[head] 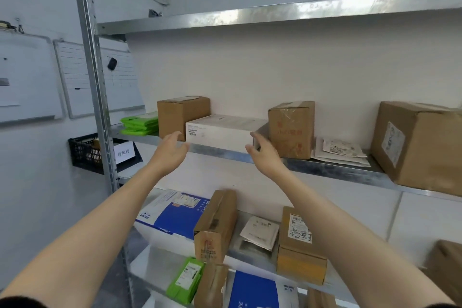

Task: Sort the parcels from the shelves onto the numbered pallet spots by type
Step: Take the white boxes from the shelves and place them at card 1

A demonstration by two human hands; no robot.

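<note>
Two open hands flank flat white box (pixel 225 130).

The shelves (pixel 325 167) and the perforated upright post (pixel 95 77) are bare galvanised metal, mottled and faintly shiny. The white box (pixel 225 130) in the middle looks like smooth, matt card. The left brown box (pixel 182 115) and the right brown box (pixel 291 130) are dull cardboard; wrinkled glossy tape covers the right one. The green mailers (pixel 140 124) at far left are slick plastic. The black crate (pixel 85 152) is latticed plastic.
</note>
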